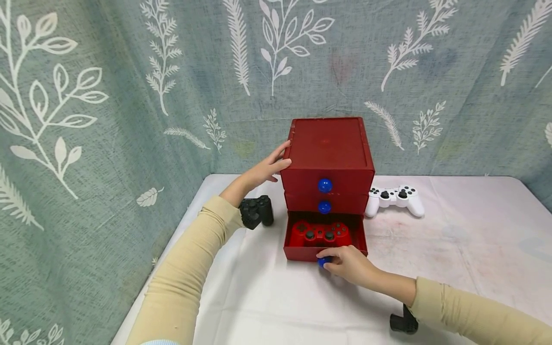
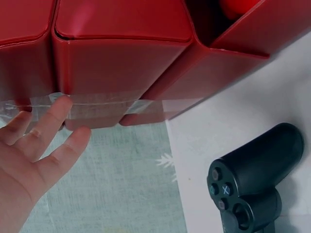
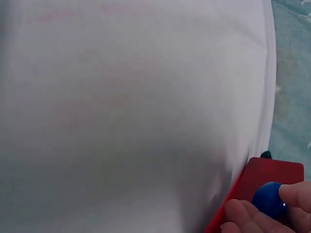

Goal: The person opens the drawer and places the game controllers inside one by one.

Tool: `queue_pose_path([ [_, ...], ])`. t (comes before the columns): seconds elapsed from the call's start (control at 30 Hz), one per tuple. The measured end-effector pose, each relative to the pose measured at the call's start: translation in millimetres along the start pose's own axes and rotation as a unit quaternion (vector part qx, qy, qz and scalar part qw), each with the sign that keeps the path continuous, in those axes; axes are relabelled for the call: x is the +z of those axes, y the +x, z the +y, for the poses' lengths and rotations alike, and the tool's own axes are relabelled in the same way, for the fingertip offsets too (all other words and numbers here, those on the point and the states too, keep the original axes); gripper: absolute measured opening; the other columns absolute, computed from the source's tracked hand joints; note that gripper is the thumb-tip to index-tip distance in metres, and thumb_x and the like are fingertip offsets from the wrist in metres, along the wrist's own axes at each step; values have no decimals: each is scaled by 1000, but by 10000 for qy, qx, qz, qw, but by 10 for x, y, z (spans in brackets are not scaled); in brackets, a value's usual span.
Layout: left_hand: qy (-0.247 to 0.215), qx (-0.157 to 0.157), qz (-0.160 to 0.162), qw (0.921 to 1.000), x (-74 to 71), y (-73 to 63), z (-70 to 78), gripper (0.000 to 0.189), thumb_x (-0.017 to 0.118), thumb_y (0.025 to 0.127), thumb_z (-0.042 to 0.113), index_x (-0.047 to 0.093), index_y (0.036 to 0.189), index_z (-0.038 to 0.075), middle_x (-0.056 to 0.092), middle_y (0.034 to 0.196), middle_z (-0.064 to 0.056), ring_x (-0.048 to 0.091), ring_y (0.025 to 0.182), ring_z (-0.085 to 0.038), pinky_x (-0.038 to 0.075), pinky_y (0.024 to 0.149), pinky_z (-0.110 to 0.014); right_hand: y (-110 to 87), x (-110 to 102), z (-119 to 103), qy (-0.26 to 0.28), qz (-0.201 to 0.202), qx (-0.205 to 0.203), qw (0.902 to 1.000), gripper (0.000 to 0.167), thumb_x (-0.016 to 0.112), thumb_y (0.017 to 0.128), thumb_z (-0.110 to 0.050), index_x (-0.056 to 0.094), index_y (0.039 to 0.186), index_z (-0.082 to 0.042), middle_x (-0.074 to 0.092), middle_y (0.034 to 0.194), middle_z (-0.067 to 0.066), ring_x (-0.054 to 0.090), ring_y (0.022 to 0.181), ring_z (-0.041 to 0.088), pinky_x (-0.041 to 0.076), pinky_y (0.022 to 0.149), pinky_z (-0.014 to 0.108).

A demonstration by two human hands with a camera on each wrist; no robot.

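Note:
A red cabinet of stacked drawers [image 1: 326, 143] stands on the white-covered table, blue knobs on its drawer fronts. Its bottom drawer [image 1: 297, 254] is pulled out, and a red game controller [image 1: 320, 233] lies inside. Thumb and fingers of my right hand [image 1: 351, 264] pinch the blue knob [image 3: 270, 200] of that drawer. My left hand [image 1: 269, 166] rests with spread fingers against the cabinet's left side, near the top. In the left wrist view, the fingertips [image 2: 62, 103] are at clear tape running along the drawer units.
A black game controller [image 1: 257, 211] is left of the cabinet, under my left forearm. To the right sits a white game controller [image 1: 394, 200]. Another black object [image 1: 404, 323] is partly hidden by my right sleeve. A patterned curtain [image 1: 194, 96] hangs behind and at left.

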State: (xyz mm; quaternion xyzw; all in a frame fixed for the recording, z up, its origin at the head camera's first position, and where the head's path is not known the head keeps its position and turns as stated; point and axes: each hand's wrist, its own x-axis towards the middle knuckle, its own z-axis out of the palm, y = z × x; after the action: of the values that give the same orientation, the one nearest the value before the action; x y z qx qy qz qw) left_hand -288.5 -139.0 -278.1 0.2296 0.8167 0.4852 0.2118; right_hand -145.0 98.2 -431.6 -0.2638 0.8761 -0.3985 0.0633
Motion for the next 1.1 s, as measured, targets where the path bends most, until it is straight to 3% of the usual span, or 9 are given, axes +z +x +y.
queue_pose_path([
  [0.27, 17, -12, 15, 10000, 3, -4, 7, 65, 36, 95, 31, -1, 149, 28, 5, 153, -10, 31, 129, -40, 31, 95, -59, 89, -51, 49, -71, -25, 53, 10000, 24, 66, 82, -10, 69, 105, -6, 59, 54, 0, 40, 43, 0, 33, 43, 18],
  [0.63, -18, -3, 6, 10000, -1, 0, -2, 65, 36, 95, 31, 0, 149, 29, 5, 153, -10, 31, 129, -39, 31, 96, -60, 224, -103, 95, -153, 119, 36, 9998, 23, 66, 81, -9, 70, 104, -6, 56, 53, 1, 36, 43, 1, 33, 44, 19],
  [1.0, -35, 16, 9, 10000, -1, 18, -24, 66, 37, 94, 33, 0, 149, 28, 6, 153, -10, 32, 128, -40, 31, 96, -60, 366, -147, 145, -5, 144, 207, 9997, 25, 65, 81, -9, 69, 106, -4, 60, 55, 5, 43, 44, 5, 33, 42, 20],
  [1.1, -50, 36, 37, 10000, -24, 82, -107, 66, 38, 94, 34, 1, 148, 31, 6, 153, -9, 33, 128, -40, 30, 95, -61, 408, -165, 166, -25, 199, 224, 9995, 25, 65, 81, -9, 69, 106, -4, 56, 51, 6, 40, 42, 6, 32, 41, 20],
])
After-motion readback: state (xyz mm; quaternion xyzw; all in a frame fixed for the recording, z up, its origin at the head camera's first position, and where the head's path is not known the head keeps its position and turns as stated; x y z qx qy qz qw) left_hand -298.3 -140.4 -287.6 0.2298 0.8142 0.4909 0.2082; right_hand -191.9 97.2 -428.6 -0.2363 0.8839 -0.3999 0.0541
